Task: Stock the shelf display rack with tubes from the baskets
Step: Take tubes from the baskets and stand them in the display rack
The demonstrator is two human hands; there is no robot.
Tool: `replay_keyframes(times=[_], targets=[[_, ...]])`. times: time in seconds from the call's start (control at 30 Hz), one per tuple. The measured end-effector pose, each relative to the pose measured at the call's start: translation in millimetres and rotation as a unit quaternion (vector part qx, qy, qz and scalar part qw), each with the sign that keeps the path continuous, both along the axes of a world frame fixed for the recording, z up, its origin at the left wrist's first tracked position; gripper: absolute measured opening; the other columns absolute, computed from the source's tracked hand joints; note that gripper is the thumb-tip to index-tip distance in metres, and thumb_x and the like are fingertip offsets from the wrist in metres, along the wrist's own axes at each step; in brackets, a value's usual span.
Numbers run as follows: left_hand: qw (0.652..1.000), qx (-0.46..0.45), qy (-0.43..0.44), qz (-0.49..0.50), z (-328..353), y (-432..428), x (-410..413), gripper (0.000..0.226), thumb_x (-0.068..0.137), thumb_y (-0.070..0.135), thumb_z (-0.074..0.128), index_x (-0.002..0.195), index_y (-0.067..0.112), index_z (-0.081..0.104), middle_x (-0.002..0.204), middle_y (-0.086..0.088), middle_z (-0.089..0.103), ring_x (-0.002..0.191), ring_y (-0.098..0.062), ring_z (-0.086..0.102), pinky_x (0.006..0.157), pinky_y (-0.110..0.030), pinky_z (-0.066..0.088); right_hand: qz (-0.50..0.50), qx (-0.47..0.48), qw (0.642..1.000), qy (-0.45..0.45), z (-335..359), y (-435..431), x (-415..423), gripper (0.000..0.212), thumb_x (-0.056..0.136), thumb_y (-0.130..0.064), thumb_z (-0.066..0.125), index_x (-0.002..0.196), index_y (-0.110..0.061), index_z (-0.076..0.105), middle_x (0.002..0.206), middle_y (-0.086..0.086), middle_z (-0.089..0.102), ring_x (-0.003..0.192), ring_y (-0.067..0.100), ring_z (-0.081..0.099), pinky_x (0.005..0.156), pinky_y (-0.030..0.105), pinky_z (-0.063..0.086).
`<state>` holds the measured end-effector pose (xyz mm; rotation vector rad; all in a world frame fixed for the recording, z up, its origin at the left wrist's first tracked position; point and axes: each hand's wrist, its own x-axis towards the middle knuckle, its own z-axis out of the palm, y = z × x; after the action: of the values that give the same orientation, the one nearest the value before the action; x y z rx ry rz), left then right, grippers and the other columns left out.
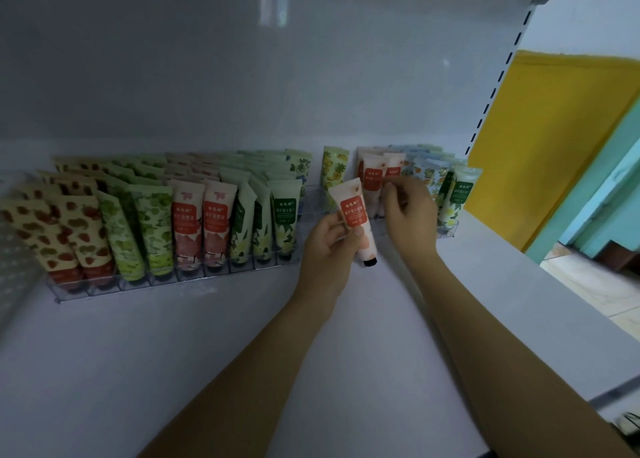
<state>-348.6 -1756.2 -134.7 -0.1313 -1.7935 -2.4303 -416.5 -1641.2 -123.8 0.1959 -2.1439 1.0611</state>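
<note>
A clear plastic display rack [173, 282], thin-walled with upright dividers, runs along the back of a smooth white shelf [156, 371]. At the rack's left end, soft strawberry-print tubes [69, 229] with flat crimped tops lean back in rows, caps down. Next along the rack come green grape-print tubes [152, 222], then pink peach tubes [204, 222] with red labels, then pale lily-print tubes [284, 218] with dark green labels. Right of these the rack's bare dividers show, and a lone pineapple-print tube [333, 170] stands at the rear of that gap.

Just off the rack's front edge there, the left hand [323, 249] grips the held peach tube [353, 215], fingers and thumb curled round its middle. The tube is tilted, crimped end up and dark cap toward the shelf. The right hand [410, 211] reaches into the rack, its fingertips pinching a slotted peach tube [393, 173].

Further right stand blue-and-orange fruit-print tubes [424, 171], and white flower tubes [459, 194] fill the rack's right end. In front of the rack the shelf lies flat and open to its front edge, and the two forearms cross it. Beyond the rack's right end rise a slotted upright [498, 76] and a yellow panel [554, 138].
</note>
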Motion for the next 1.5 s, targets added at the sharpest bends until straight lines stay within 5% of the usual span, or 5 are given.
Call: replay_keyframes(times=[0.3, 0.43, 0.73, 1.2, 1.5], targets=[[0.998, 0.013, 0.027, 0.050, -2, 0, -2, 0.014, 0.091, 0.003, 0.053, 0.099, 0.014, 0.055, 0.093, 0.001, 0.066, 0.082, -0.005, 0.064, 0.074, -0.020, 0.051, 0.245, -0.057, 0.962, -0.104, 7, -15, 29, 0.014, 0.079, -0.026, 0.053, 0.084, -0.018, 0.063, 0.079, -0.011, 0.062, 0.073, 0.002, 0.056, 0.070, 0.018, 0.044], [0.982, -0.122, 0.103, 0.098, -7, 2, -2, 0.022, 0.093, 0.007, 0.051, 0.115, 0.010, 0.056, 0.107, 0.000, 0.064, 0.094, -0.002, 0.061, 0.082, -0.011, 0.045, 0.240, -0.116, 0.959, -0.100, 10, -10, 27, 0.007, 0.077, -0.024, 0.055, 0.079, -0.022, 0.061, 0.077, -0.006, 0.063, 0.075, 0.014, 0.058, 0.071, 0.028, 0.046], [0.780, -0.605, 0.120, 0.109, -16, 8, 4, 0.048, 0.095, 0.022, 0.039, 0.142, 0.015, 0.032, 0.152, 0.000, 0.026, 0.144, -0.017, 0.009, 0.116, -0.040, -0.003, 0.018, -0.210, 0.978, -0.001, 7, 15, 13, 0.010, 0.091, -0.018, 0.055, 0.099, -0.010, 0.056, 0.086, -0.004, 0.060, 0.077, 0.008, 0.055, 0.066, 0.012, 0.043], [0.777, -0.613, 0.104, 0.098, -14, 7, 6, 0.051, 0.094, 0.020, 0.040, 0.143, 0.016, 0.029, 0.153, 0.002, 0.024, 0.144, -0.016, 0.002, 0.115, -0.037, -0.010, 0.037, -0.077, 0.996, -0.008, -1, 8, 2, 0.024, 0.094, -0.012, 0.051, 0.114, -0.001, 0.057, 0.098, -0.002, 0.058, 0.086, 0.008, 0.054, 0.067, 0.001, 0.039], [0.777, -0.610, 0.113, 0.108, -17, 8, 3, 0.051, 0.093, 0.019, 0.041, 0.143, 0.016, 0.029, 0.152, 0.002, 0.025, 0.144, -0.017, 0.002, 0.115, -0.038, -0.009, 0.039, -0.060, 0.994, -0.077, -9, 8, -3, 0.024, 0.095, -0.013, 0.049, 0.115, -0.004, 0.057, 0.110, 0.009, 0.065, 0.093, 0.014, 0.058, 0.078, 0.022, 0.043]])
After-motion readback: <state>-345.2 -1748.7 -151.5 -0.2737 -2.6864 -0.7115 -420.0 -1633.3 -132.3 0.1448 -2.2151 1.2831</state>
